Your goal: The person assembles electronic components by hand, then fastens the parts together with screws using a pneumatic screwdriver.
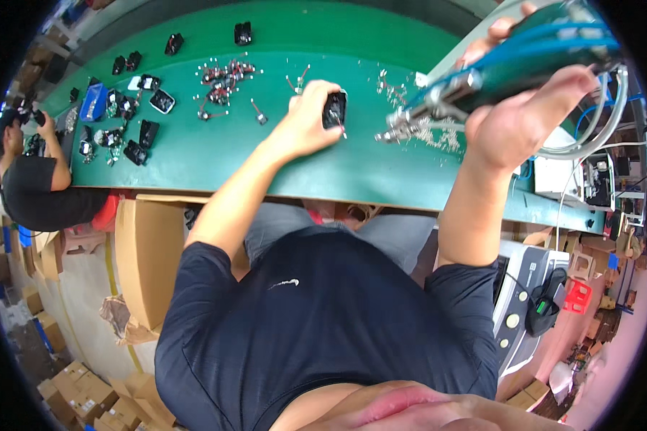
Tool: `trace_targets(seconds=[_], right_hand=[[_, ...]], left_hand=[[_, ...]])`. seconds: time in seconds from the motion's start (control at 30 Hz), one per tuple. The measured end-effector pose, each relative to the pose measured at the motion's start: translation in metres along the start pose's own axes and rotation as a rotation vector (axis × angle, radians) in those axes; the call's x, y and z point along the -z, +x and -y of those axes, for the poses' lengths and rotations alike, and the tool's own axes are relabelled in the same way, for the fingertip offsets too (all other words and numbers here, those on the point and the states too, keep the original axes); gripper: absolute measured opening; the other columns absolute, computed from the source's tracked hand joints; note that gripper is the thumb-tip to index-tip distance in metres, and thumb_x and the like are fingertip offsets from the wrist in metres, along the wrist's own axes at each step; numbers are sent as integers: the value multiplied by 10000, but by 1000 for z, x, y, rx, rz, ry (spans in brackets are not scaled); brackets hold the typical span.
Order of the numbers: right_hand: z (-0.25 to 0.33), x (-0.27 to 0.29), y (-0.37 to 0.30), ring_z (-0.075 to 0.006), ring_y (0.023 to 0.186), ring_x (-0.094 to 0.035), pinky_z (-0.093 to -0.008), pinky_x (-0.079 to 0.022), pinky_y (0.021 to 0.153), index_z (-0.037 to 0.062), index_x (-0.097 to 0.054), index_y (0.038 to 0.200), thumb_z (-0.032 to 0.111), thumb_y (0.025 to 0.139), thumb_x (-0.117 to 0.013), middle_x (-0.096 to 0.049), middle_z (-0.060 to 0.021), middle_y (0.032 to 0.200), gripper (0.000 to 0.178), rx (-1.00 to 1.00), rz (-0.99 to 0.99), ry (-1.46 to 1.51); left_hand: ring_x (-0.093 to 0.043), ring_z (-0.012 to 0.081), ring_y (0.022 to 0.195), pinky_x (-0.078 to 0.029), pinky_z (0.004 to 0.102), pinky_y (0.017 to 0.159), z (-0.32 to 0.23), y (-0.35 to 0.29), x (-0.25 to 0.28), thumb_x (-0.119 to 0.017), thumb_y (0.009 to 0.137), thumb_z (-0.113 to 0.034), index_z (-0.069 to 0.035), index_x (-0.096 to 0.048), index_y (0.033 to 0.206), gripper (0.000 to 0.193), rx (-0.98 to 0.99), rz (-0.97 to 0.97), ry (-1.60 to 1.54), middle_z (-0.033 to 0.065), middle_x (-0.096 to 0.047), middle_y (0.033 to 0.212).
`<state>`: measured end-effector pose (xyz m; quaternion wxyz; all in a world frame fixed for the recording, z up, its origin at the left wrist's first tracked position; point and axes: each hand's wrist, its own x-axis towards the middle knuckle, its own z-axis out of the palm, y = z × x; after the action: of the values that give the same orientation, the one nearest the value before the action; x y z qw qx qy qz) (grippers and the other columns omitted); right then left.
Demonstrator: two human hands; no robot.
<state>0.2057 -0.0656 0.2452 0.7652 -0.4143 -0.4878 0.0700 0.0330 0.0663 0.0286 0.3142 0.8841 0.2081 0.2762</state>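
My left hand (303,123) is closed around a small black plastic housing (332,112), keeping it on the green table (287,169). Wires or small parts show dimly inside the housing. In my right hand (507,133) is a dark green powered screwdriver (528,85) with blue and clear hoses, gripped around its body. Its metal nose points left and down, to the right of the housing and apart from it. Just beyond my left hand lies a small part with red and black wires (299,82).
Loose screws (438,136) are scattered beneath the screwdriver's nose. A pile of wired parts (223,80) lies left of centre. Farther left are several black housings (148,133) and a blue tray (94,102). A co-worker (39,179) sits at the far left; a cardboard box (149,258) stands below the table edge.
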Motion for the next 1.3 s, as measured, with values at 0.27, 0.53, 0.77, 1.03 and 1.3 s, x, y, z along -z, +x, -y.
trace_targets(seconds=[0.27, 0.53, 0.77, 1.03, 1.3], right_hand=[[-26, 6, -84, -139, 758, -603, -273, -519, 659, 33, -399, 1440, 329, 1080, -497, -623, -89, 939, 476, -178, -4, 5], [-3, 6, -62, -232, 1045, -588, -384, -504, 892, -31, -426, 1380, 165, 968, -668, -558, -180, 1260, 517, 347, -99, -540], [-73, -66, -130, -239, 794, -680, -340, -568, 734, 31, -691, 1082, 145, 882, -769, -691, -114, 1021, 244, -266, 659, -398], [-196, -126, -182, -366, 1021, -655, -460, -577, 835, 19, -689, 1079, 287, 856, -814, -612, -147, 1042, 371, -185, 732, -867], [-154, -56, -188, -249, 894, -707, -369, -586, 789, 14, -716, 1067, 64, 842, -796, -664, -123, 1006, 244, -541, 595, -362]], left_hand=[[-568, 286, 1266, -401, 525, 1004, 109, 149, 44, -904, 724, -280, -107, -535, 1332, 732, 202, -39, 727, 71, -620, 1297], [-416, 290, 1457, -335, 557, 1126, 115, 102, 108, -769, 851, -121, -216, -527, 1484, 684, -20, -16, 755, 51, -447, 1607], [-615, 330, 1185, -473, 467, 1001, 127, -110, 203, -756, 860, -127, -145, -666, 1278, 428, 273, -603, 759, 83, -655, 1286], [-516, 336, 1308, -384, 529, 1065, 140, -146, 208, -845, 805, -414, -130, -577, 1392, 706, 538, -521, 882, 97, -574, 1387], [-493, 294, 1382, -357, 633, 1039, 185, -98, 217, -824, 775, -555, -145, -496, 1483, 882, 695, -236, 1105, 92, -598, 1430]])
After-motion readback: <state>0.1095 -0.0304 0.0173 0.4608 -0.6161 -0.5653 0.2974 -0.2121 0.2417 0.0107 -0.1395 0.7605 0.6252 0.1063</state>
